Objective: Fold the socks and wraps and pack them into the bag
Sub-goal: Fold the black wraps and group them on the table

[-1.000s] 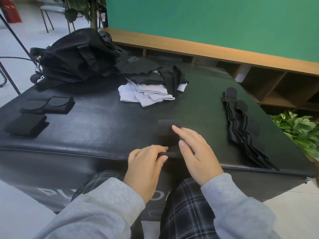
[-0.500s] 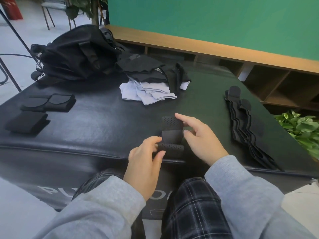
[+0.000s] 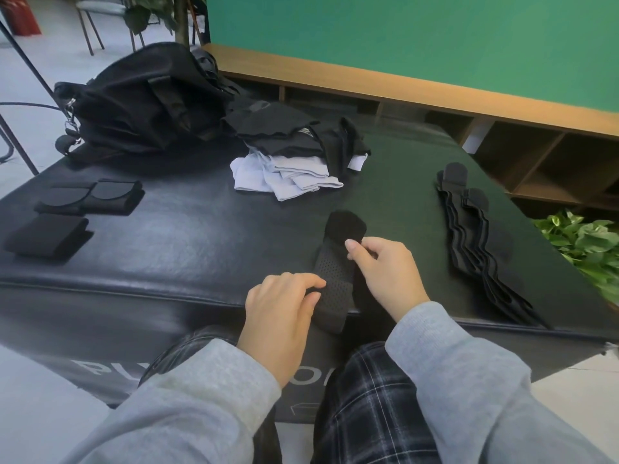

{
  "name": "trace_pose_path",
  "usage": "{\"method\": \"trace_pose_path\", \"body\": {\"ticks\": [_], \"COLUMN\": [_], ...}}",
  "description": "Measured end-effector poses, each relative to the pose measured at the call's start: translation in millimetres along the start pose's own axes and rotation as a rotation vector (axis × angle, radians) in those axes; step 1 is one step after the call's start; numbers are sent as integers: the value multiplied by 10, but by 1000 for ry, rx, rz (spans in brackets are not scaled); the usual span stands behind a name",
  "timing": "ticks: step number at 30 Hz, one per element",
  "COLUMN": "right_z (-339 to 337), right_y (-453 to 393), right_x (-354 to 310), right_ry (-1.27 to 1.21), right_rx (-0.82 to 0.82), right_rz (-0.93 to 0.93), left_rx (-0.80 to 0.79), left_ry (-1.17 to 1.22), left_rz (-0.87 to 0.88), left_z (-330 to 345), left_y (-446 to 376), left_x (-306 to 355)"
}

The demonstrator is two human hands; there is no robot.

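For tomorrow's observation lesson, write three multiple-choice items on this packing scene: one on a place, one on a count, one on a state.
1. Where does the black fabric bag lie?
A. far left of the black padded table
B. on the floor
C. on the wooden shelf

2. How many folded black wraps lie at the table's left edge?
A. none
B. two
C. five

3. What is the right hand doing?
A. resting flat on the lap
B. pinching the black perforated wrap
C. reaching into the bag

Answers:
1 A: the bag sits on the tabletop's far left corner.
2 B: one folded wrap lies there with another just in front of it.
3 B: its thumb and fingers close on the wrap, while the left hand touches the wrap's near end.
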State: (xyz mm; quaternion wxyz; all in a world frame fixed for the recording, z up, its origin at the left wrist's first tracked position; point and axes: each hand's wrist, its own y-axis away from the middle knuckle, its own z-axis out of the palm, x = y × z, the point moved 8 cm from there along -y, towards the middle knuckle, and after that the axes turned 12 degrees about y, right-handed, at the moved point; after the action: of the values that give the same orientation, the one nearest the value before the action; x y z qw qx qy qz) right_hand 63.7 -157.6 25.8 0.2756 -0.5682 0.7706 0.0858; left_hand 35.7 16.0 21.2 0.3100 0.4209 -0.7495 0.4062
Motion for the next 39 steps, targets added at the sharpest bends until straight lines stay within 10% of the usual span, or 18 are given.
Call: {"method": "trace_pose_path", "body": {"ticks": [28,39], "right_z": [-43,30], "right_y": [75,81], "right_x": [75,40], "right_ry": [-152,-153], "right_rx": [98,3], "right_rz": [4,-49], "left_rx": [-1,-7], "left_ry": [-100,17], "left_rz": [150,-79], "left_z": [37,-7], "left_y": [54,24], "left_x": [-41,-39]}}
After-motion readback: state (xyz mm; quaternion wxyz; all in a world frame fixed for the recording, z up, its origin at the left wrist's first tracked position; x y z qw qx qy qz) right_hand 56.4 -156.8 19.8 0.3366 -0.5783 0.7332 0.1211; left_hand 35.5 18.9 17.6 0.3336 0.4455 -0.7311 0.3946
